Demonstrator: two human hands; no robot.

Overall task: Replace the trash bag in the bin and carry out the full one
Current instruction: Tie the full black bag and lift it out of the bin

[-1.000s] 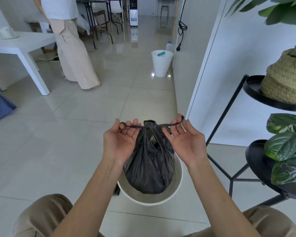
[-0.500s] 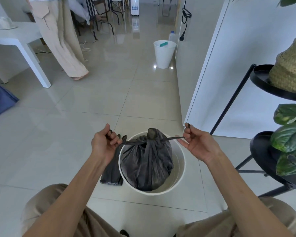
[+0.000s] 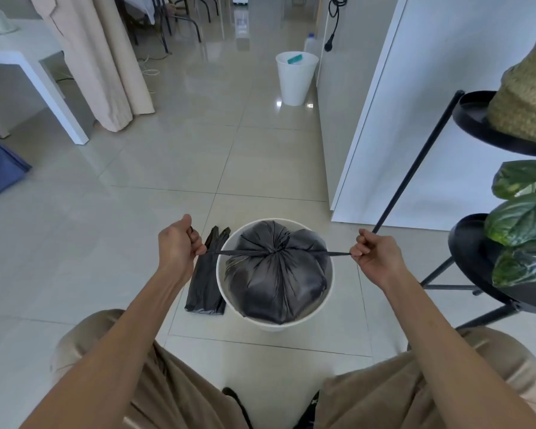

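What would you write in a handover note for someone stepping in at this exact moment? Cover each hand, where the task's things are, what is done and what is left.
Left hand: grips the left handle of the full black bag, pulled taut.
Right hand: pinches the right handle, also taut.
Full black bag: inside the white bin, neck gathered, handles knotted on top.
Fresh bag: folded on the floor, just left of the bin.
Done: full bag tied shut, or nearly.
Left: lift it out, line the bin with the fresh bag, carry the full one out.
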